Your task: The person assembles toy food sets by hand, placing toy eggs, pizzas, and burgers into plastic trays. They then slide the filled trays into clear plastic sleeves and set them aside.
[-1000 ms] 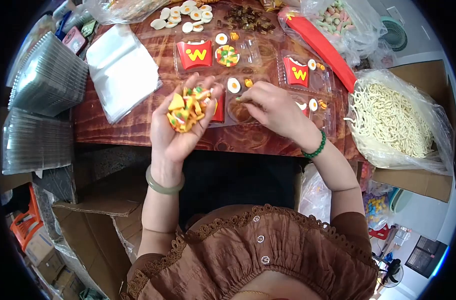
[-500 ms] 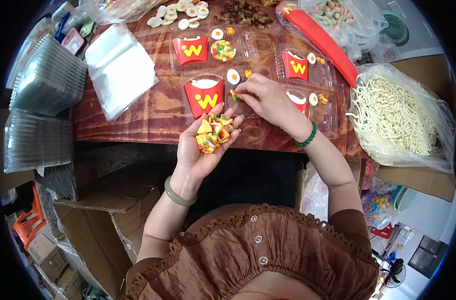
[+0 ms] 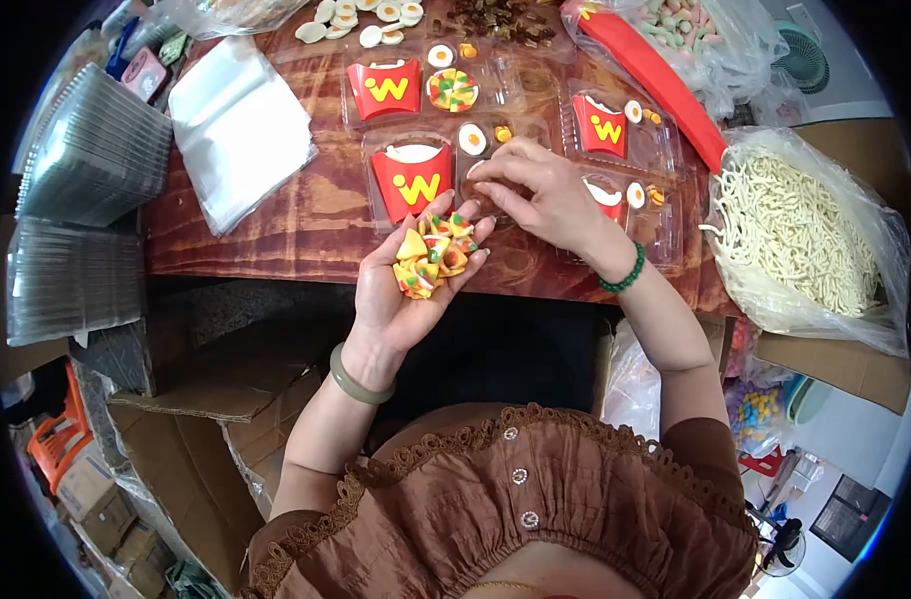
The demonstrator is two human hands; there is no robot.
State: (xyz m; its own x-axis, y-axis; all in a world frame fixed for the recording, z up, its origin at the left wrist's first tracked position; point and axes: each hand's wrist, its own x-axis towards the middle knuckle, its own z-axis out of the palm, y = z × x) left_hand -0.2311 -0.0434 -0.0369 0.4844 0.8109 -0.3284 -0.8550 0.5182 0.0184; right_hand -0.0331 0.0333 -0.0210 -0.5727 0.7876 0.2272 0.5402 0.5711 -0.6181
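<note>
My left hand (image 3: 401,280) is cupped palm up below the front tray, holding a heap of pizza-slice candies (image 3: 438,262) in yellow, red and green. My right hand (image 3: 535,195) is over the clear plastic tray (image 3: 376,205), fingertips pinched together in its right-hand compartment; what they hold, if anything, is hidden. That tray contains a red fries box (image 3: 412,184) with a yellow W-like mark, a fried-egg candy (image 3: 472,139) and a small burger-shaped candy (image 3: 503,133). In the tray behind it, pizza slices form a round pizza (image 3: 452,90) beside another red box (image 3: 385,88).
Two more filled trays (image 3: 665,150) lie at the right, one partly behind my right hand. Stacked clear trays (image 3: 91,150) and plastic bags (image 3: 241,130) are on the left. A bag of pale strings (image 3: 800,220) stands right. Egg candies (image 3: 376,35) lie at the back.
My right hand stays over the front tray, its fingertips slightly higher in the view. The coloured slice seen in them earlier no longer shows. My left hand keeps its heap.
</note>
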